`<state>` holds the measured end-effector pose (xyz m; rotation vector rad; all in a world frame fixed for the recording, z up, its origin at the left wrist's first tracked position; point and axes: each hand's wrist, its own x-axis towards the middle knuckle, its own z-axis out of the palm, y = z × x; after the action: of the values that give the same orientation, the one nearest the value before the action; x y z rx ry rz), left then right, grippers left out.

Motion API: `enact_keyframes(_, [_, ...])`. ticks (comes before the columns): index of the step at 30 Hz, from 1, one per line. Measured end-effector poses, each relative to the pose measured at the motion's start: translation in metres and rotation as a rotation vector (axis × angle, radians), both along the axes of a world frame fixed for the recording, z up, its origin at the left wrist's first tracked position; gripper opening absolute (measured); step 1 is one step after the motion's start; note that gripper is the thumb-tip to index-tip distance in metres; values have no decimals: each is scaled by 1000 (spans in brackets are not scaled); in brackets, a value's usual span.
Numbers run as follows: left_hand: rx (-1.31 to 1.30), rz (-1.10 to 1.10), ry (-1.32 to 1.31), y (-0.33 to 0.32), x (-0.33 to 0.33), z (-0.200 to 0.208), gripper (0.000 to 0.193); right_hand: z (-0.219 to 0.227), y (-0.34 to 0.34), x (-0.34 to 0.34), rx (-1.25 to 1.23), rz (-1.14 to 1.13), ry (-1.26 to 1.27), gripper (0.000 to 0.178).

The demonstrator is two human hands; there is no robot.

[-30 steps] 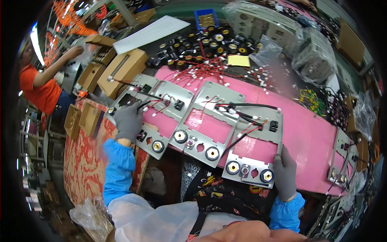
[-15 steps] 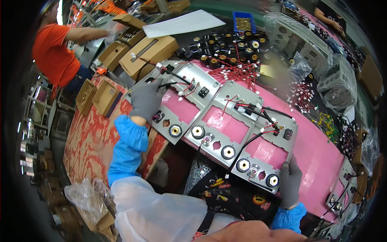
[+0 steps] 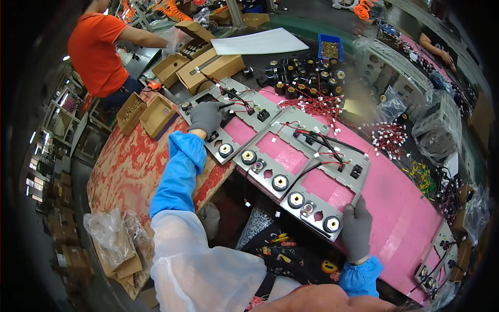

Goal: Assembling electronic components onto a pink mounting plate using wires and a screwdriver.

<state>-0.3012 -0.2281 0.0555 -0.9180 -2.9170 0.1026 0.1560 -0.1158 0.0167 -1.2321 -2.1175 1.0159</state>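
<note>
Three grey metal panels lie side by side in a slanted row, each with a rectangular cutout, round black-rimmed fittings and wires. My left hand (image 3: pixel 206 117), in a grey glove, is closed over the near-left side of the left panel (image 3: pixel 251 132), beside a black cable. The middle panel (image 3: pixel 267 177) sits between the other two. At the right end, my right hand (image 3: pixel 356 229), also gloved, grips the edge of the right panel (image 3: pixel 355 183); its fingertips are partly hidden. Black cables (image 3: pixel 332 148) lie loose across the middle and right panels.
The row rests on a pink work surface (image 3: pixel 395 208), overhanging its near edge. Behind are red wires (image 3: pixel 317 108), black round parts (image 3: pixel 304 75) and a blue bin (image 3: pixel 330 48). Cardboard boxes (image 3: pixel 210 68) stand far left. Another panel (image 3: pixel 436 262) lies far right. A co-worker (image 3: pixel 99 54) stands left.
The row of panels has slid left along the surface, with both my hands moving along at its ends. The head view has shifted as well.
</note>
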Motion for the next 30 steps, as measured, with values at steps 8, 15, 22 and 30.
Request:
enact_keyframes(8, [43,-79,-49,8,-42,-20,34,3,6,-18,-65,36,28,45])
enact_keyframes(15, [9,-199,172,-10,-110,-58,31,-11,19,-30,82,169,-164,27])
enact_keyframes(22, [273,-468,-330,-17,-34,37,52,52,23,58,-151,65,-183,51])
enact_keyframes(30, [482,-931,-61,-34,149,150,41,66,-1,266,494,-418,-962,62])
